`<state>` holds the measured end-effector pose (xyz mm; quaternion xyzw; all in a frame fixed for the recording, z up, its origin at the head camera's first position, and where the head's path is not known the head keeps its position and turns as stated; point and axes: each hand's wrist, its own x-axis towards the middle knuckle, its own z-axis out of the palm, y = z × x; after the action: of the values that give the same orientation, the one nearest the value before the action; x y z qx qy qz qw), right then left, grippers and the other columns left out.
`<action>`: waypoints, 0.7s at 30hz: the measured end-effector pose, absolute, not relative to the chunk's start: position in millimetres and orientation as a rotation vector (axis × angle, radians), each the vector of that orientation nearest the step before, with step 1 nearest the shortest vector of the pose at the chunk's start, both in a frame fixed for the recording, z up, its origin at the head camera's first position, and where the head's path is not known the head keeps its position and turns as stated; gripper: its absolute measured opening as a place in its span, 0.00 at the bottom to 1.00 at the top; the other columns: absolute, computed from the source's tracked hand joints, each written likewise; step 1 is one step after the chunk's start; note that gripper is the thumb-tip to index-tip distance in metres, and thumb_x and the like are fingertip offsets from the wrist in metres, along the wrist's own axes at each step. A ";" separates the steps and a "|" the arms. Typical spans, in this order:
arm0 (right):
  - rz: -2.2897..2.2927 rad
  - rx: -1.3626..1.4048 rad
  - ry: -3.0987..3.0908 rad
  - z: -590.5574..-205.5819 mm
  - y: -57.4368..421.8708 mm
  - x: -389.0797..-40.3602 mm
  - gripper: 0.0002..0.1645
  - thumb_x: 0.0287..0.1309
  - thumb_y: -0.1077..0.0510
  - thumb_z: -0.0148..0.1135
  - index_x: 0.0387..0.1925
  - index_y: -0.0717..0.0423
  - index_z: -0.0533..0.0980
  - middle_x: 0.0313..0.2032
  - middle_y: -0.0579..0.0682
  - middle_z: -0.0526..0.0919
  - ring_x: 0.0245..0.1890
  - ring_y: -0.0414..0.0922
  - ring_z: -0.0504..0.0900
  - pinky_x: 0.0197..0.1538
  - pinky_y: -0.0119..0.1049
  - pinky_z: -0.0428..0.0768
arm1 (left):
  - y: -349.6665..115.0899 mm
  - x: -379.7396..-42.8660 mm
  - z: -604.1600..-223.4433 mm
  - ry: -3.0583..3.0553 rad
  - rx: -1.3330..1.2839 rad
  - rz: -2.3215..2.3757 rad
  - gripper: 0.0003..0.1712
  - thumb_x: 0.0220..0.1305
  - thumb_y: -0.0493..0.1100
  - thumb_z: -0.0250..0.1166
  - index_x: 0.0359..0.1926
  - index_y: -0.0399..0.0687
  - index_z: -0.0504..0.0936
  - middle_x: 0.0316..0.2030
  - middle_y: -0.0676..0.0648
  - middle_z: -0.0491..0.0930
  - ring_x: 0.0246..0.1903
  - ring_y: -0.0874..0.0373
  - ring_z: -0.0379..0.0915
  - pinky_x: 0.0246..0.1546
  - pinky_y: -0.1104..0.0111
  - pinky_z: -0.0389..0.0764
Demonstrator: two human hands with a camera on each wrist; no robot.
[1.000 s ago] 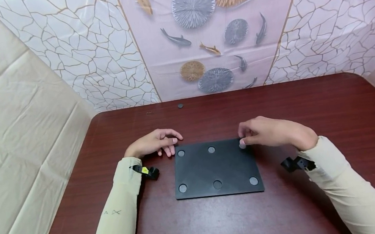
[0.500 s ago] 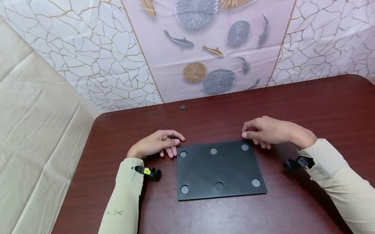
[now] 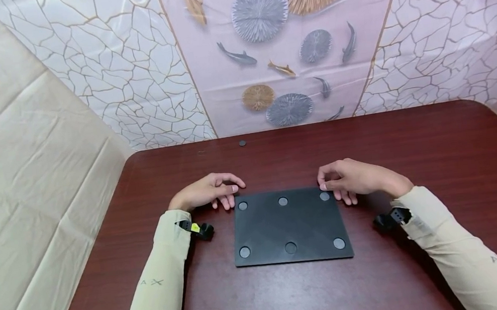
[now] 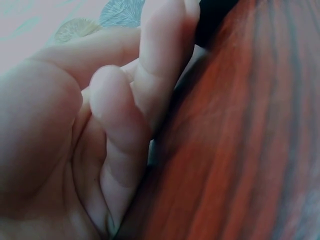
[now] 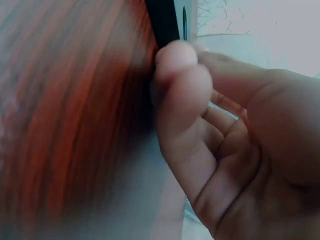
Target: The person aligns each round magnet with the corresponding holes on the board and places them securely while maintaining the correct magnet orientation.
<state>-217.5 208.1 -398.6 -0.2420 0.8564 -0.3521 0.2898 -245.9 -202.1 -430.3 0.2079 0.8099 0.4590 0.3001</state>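
Observation:
In the head view a dark rectangular board [image 3: 289, 224] lies flat, with round spots set along its far and near edges. Most are lighter grey; the near middle spot [image 3: 290, 248] is darker. My left hand [image 3: 208, 189] rests by the board's far left corner, fingers loosely bent and holding nothing visible. At the far right corner is my right hand [image 3: 353, 177], its thumb and index finger close to the corner spot [image 3: 324, 196]. I see nothing between those fingers. In the right wrist view, fingertips [image 5: 177, 60] meet the board's edge [image 5: 162, 22]; exact contact is hard to tell.
A small dark disc [image 3: 242, 143] lies near the back edge of the reddish-brown table [image 3: 272, 294]. Behind the table hangs a patterned cloth [image 3: 276, 71], and a pale sheet [image 3: 27, 173] slopes along the left side. Both wrists carry small black cameras.
My right hand has drawn off the far right spot, uncovering it, then dipped back slightly toward that corner. The left hand stays in place. The head view has shifted a little.

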 end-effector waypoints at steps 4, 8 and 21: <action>-1.010 -0.608 2.237 -406.2 211.4 -220.8 0.04 0.77 0.60 0.60 0.46 0.59 0.76 0.24 0.54 0.79 0.18 0.48 0.82 0.22 0.38 0.82 | -201.1 -246.0 -430.5 2.149 0.539 1.222 0.14 0.80 0.50 0.61 0.59 0.55 0.84 0.30 0.41 0.87 0.30 0.53 0.85 0.26 0.69 0.77; -1.089 -0.578 2.184 -412.0 212.2 -225.1 0.07 0.77 0.59 0.61 0.47 0.61 0.76 0.24 0.53 0.80 0.17 0.46 0.81 0.22 0.35 0.80 | -200.2 -247.3 -430.2 2.154 0.507 1.233 0.14 0.80 0.50 0.62 0.59 0.52 0.84 0.29 0.42 0.86 0.27 0.55 0.84 0.23 0.71 0.76; -1.210 -0.581 2.095 -419.7 220.2 -225.7 0.09 0.76 0.61 0.62 0.48 0.65 0.76 0.23 0.53 0.79 0.16 0.43 0.81 0.21 0.32 0.78 | -182.3 -241.4 -420.0 2.293 0.443 1.189 0.10 0.80 0.45 0.61 0.50 0.44 0.83 0.24 0.44 0.84 0.21 0.56 0.81 0.22 0.69 0.78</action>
<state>-225.7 220.2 -419.7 -0.2212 0.7974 -0.4605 0.3212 -241.4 -182.3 -420.0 0.1635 0.8455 0.4383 0.2575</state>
